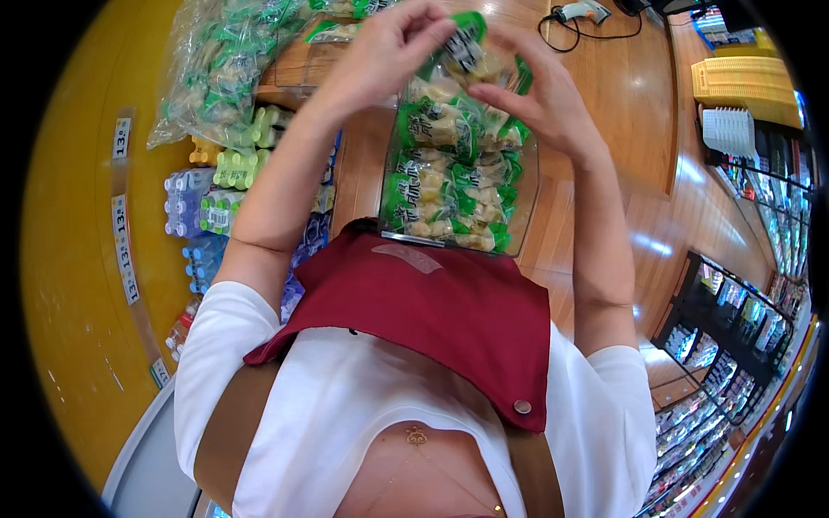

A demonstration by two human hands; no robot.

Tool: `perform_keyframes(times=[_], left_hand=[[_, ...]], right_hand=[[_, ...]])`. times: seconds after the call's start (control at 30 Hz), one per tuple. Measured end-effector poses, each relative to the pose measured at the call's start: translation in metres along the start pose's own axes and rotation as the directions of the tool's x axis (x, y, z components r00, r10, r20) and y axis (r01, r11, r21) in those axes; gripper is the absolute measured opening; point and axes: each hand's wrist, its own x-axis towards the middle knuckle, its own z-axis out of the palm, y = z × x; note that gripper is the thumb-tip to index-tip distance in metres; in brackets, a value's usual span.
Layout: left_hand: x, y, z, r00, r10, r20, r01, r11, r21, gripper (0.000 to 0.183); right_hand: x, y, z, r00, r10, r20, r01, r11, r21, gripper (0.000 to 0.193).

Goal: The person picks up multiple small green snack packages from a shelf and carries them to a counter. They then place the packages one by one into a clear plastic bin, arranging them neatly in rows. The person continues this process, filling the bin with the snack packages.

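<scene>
A small clear and green snack packet (471, 59) with pale yellowish pieces inside is held up at the top middle, tilted. My left hand (404, 41) pinches its green upper left corner between thumb and fingers. On the packet's other side my right hand (540, 91) curves round the edge, thumb toward its lower part and fingertips partly hidden. Directly below is a clear plastic bin (449, 243), filled with rows of matching packets (432, 186). A large clear bag (226, 73) holding more of these packets lies at the upper left, beside my left forearm.
Shrink-wrapped packs of small bottles (237, 168) stand left of the bin. A white handheld scanner (585, 10) with a black cable lies on the wooden counter (609, 95). Yellow baskets (744, 91) are stacked at the far right, above stocked store shelves (725, 332).
</scene>
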Motion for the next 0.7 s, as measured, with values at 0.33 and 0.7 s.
perform_keyframes(times=[0.33, 0.7], left_hand=[[-0.054, -0.061, 0.092, 0.894, -0.014, 0.448, -0.301, 0.721, 0.624, 0.067], [-0.046, -0.066, 0.101, 0.754, -0.141, 0.642, -0.359, 0.73, 0.582, 0.086]], right_hand=[[-0.079, 0.057, 0.039, 0.908, 0.207, 0.366, -0.007, 0.878, -0.478, 0.034], [-0.083, 0.072, 0.041, 0.775, 0.245, 0.582, 0.018, 0.912, -0.409, 0.041]])
